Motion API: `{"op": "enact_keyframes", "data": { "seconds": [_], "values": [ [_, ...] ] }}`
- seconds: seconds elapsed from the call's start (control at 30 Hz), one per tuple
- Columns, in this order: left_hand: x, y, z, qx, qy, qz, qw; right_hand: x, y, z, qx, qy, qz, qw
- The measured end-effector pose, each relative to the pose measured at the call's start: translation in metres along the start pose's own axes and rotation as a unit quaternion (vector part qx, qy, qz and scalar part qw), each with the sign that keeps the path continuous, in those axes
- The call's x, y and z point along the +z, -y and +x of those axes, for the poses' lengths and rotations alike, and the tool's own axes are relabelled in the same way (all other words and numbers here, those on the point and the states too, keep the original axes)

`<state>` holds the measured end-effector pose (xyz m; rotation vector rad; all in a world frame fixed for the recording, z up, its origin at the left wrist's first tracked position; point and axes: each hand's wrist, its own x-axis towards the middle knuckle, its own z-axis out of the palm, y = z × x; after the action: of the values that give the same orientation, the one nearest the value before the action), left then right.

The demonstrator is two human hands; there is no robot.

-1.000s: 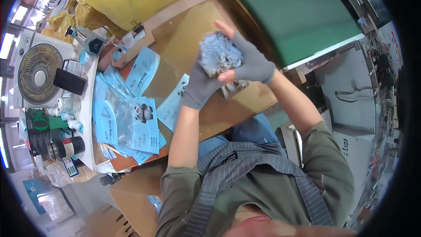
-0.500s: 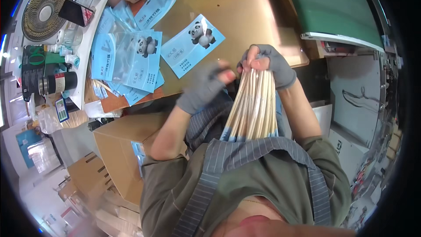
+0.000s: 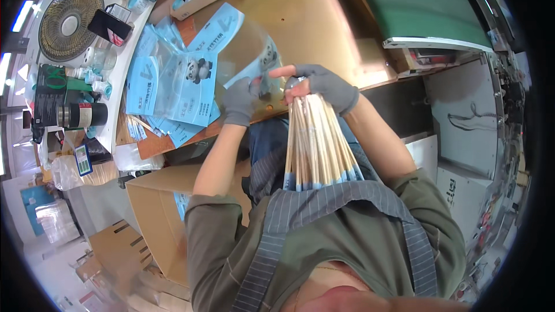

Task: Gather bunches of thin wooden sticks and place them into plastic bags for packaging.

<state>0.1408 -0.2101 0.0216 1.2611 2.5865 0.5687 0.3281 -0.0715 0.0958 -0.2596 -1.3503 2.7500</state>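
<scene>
My right hand (image 3: 330, 88), in a grey fingerless glove, grips the upper ends of a bundle of wrapped chopsticks (image 3: 317, 144). The bundle fans downward against my striped apron, with blue wrapper ends at the bottom. The right index finger points out toward the left hand. My left hand (image 3: 238, 103), gloved alike, is closed on the near edge of a clear and blue plastic bag (image 3: 269, 55) with a panda print. That bag is tilted up off the table and partly hidden by the hand. A pile of similar bags (image 3: 188, 95) lies just left of it.
The brown table (image 3: 300, 6) stretches away ahead. On a white shelf at left are a fan (image 3: 69, 23), a phone (image 3: 110, 26) and a black thermos (image 3: 84, 114). A cardboard box (image 3: 156, 208) stands below the table, and a green surface (image 3: 422, 6) lies at the far right.
My left hand has gone from hovering blurred beside the bundle to grasping the separate panda bag, which is now lifted and bent. The right hand and chopsticks have shifted left.
</scene>
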Motion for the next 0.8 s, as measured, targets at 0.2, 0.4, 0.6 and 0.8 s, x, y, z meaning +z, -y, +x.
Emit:
{"op": "enact_keyframes", "data": {
  "seconds": [0.2,0.4,0.6,0.8],
  "values": [
    [0.009,-0.029,-0.015,0.02,-0.035,-0.104,0.994,-0.009,-0.025,0.018,0.08,-0.064,0.021,0.995],
    [0.01,-0.043,-0.028,0.124,-0.216,-0.081,0.965,-0.01,-0.025,0.017,0.089,-0.113,0.024,0.989],
    [-0.002,-0.048,-0.021,0.127,-0.266,-0.144,0.945,-0.011,-0.013,0.014,0.06,-0.081,-0.061,0.993],
    [-0.009,-0.071,-0.052,0.354,-0.255,-0.077,0.897,-0.071,-0.086,0.034,-0.096,-0.171,0.09,0.976]
  ]
}}
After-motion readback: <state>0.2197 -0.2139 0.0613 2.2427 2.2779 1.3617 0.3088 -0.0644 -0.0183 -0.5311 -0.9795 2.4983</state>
